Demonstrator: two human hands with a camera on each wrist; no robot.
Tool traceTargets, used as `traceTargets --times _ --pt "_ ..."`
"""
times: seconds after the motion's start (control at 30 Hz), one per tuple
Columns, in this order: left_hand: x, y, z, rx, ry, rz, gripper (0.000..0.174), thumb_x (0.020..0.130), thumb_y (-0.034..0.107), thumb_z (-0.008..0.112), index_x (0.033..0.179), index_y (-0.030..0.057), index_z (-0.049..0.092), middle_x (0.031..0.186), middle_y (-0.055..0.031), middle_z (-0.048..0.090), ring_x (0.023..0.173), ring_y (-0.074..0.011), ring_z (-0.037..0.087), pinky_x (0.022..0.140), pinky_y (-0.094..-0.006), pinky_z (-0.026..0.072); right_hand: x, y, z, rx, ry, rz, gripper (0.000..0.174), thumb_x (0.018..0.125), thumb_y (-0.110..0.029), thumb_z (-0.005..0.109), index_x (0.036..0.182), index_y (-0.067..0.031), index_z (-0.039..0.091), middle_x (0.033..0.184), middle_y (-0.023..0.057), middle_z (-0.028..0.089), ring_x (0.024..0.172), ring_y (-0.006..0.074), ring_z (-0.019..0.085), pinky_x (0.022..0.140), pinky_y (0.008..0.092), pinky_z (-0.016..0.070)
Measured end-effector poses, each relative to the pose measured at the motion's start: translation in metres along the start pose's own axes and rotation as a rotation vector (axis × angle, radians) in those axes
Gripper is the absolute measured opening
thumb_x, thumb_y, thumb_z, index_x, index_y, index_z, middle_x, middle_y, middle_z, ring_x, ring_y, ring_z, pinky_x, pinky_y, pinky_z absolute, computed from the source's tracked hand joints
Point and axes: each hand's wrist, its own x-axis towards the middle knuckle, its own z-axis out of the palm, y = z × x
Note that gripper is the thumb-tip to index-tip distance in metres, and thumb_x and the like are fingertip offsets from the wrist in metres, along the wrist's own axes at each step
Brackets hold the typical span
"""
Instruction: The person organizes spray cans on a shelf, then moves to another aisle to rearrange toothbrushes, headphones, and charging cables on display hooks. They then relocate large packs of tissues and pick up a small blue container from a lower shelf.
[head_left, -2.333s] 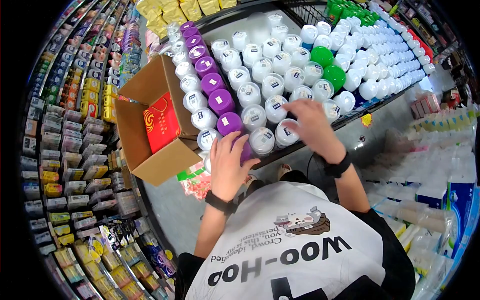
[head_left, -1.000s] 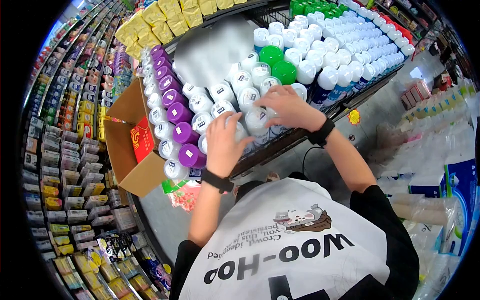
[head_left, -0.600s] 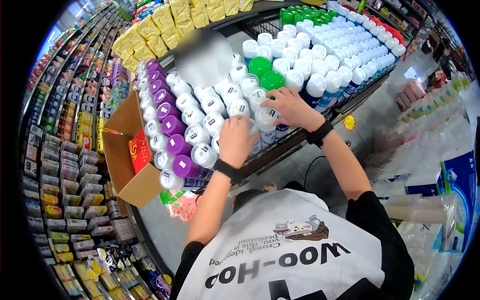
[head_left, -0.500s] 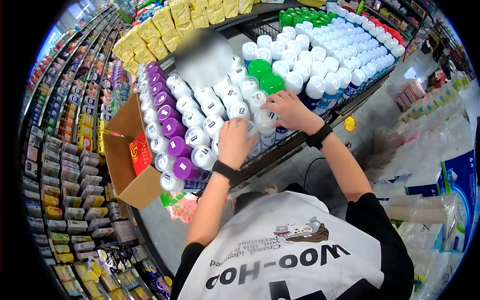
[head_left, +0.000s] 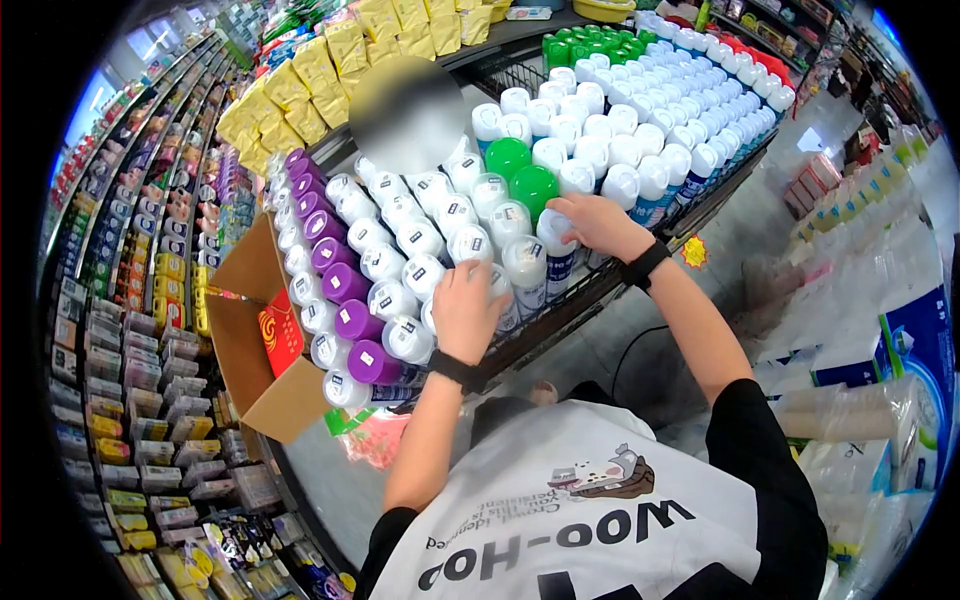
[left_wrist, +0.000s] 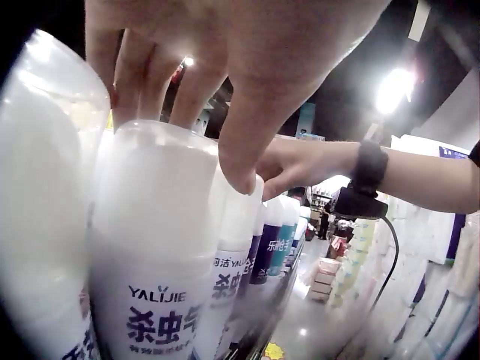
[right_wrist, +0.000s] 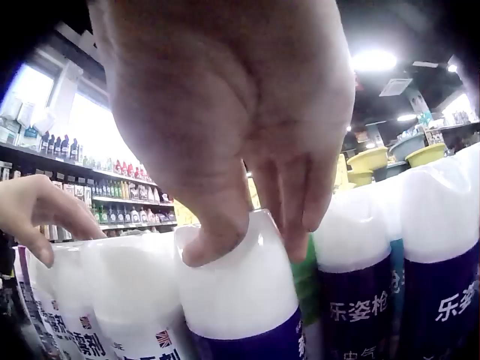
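My right hand (head_left: 605, 227) pinches the cap of a white-capped spray can (right_wrist: 244, 300), its thumb (right_wrist: 217, 244) on the near side and its fingers behind. This can has a dark blue body and stands at the front edge, beside a can with a clear overcap (head_left: 524, 262). Further left, my left hand (head_left: 466, 305) lies over the front row of insecticide spray cans (left_wrist: 157, 225), fingers spread behind the caps and thumb low on the near side. The palm hides part of the caps. Two green-capped cans (head_left: 533, 188) stand behind my right hand.
Purple-capped cans (head_left: 373, 362) form a row at the left, beside an open cardboard box (head_left: 290, 400) with a red bag (head_left: 280, 335). Yellow pouches (head_left: 290, 85) line the back. A wire rack edge (head_left: 560, 305) runs along the front. Wrapped packs (head_left: 850, 400) stand at the right.
My right hand has moved right, from the clear-overcapped can to the dark blue can beside it. My left hand stays over the front row. The head view has shifted slightly.
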Motion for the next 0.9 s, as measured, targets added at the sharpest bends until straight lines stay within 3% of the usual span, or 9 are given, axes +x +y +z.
traceTargets --times 0.17,0.2,0.3,0.43,0.6,0.7,0.77,0.83,0.9 --pt "0.000 0.001 0.000 0.011 -0.034 -0.001 0.049 0.066 0.021 0.078 0.109 0.0053 0.062 0.106 -0.0097 0.061 0.095 -0.0298 0.057 0.082 -0.0390 0.0460 0.002 -0.002 -0.004 -0.012 -0.062 -0.056 0.053 0.074 -0.012 0.072 0.122 -0.0085 0.052 0.108 0.0135 0.058 0.096 0.0328 0.059 0.078 0.0414 0.0493" --pt "0.001 0.000 -0.001 0.022 -0.037 0.005 0.049 0.066 0.021 0.078 0.109 0.0051 0.062 0.106 -0.0097 0.061 0.094 -0.0298 0.057 0.082 -0.0391 0.0460 0.002 -0.009 -0.010 -0.062 -0.111 0.033 0.055 0.073 -0.012 0.072 0.124 -0.0102 0.050 0.108 0.0137 0.057 0.096 0.0334 0.059 0.077 0.0420 0.0496" --pt "0.001 0.000 -0.001 0.026 -0.022 0.031 0.048 0.067 0.020 0.078 0.109 0.0047 0.061 0.107 -0.0099 0.060 0.093 -0.0301 0.057 0.081 -0.0393 0.0460 0.000 -0.026 -0.009 0.017 -0.100 0.163 0.060 0.072 -0.014 0.073 0.125 -0.0114 0.047 0.105 0.0138 0.057 0.097 0.0339 0.059 0.076 0.0427 0.0498" --pt "0.001 -0.003 -0.001 0.006 -0.061 0.031 0.053 0.068 0.021 0.078 0.114 0.0053 0.059 0.110 -0.0083 0.059 0.098 -0.0279 0.055 0.084 -0.0388 0.0433 -0.009 -0.024 0.007 0.054 0.039 0.141 0.062 0.073 -0.010 0.072 0.128 -0.0128 0.044 0.104 0.0138 0.056 0.096 0.0348 0.059 0.075 0.0428 0.0501" --pt "0.001 -0.003 -0.002 -0.004 -0.077 0.029 0.053 0.070 0.022 0.077 0.116 0.0053 0.058 0.114 -0.0080 0.057 0.100 -0.0277 0.054 0.086 -0.0407 0.0418 -0.014 -0.029 0.000 0.197 0.033 0.248 0.074 0.074 -0.014 0.074 0.138 -0.0101 0.038 0.118 0.0167 0.055 0.104 0.0343 0.058 0.085 0.0407 0.0493" --pt "-0.001 0.001 -0.004 -0.009 -0.032 0.008 0.051 0.068 0.024 0.077 0.113 0.0060 0.059 0.113 -0.0098 0.059 0.100 -0.0305 0.054 0.086 -0.0413 0.0420 -0.025 -0.024 -0.020 0.162 0.179 0.138 0.071 0.075 -0.014 0.072 0.137 -0.0080 0.039 0.126 0.0185 0.051 0.110 0.0358 0.054 0.091 0.0398 0.0467" --pt "-0.004 0.001 -0.006 -0.021 -0.027 -0.007 0.055 0.069 0.024 0.077 0.117 0.0068 0.057 0.118 -0.0121 0.057 0.106 -0.0322 0.053 0.091 -0.0418 0.0401 -0.037 -0.010 -0.036 0.224 0.232 0.244 0.067 0.074 -0.013 0.072 0.134 -0.0074 0.043 0.126 0.0173 0.052 0.115 0.0337 0.051 0.098 0.0381 0.0423" --pt "-0.003 0.006 -0.007 -0.030 -0.007 -0.025 0.057 0.069 0.024 0.077 0.120 0.0073 0.055 0.120 -0.0134 0.055 0.109 -0.0329 0.051 0.093 -0.0419 0.0388 -0.047 0.015 -0.049 0.090 0.346 0.247 0.064 0.073 -0.012 0.073 0.131 -0.0075 0.047 0.123 0.0147 0.054 0.112 0.0312 0.052 0.097 0.0379 0.0423" --pt "0.005 0.020 -0.010 -0.018 0.012 -0.051 0.060 0.069 0.024 0.078 0.122 0.0068 0.054 0.121 -0.0139 0.054 0.111 -0.0331 0.050 0.095 -0.0423 0.0375 -0.053 0.037 -0.061 -0.016 0.288 0.263 0.063 0.071 -0.012 0.075 0.129 -0.0102 0.050 0.122 0.0118 0.055 0.112 0.0295 0.052 0.097 0.0381 0.0410"
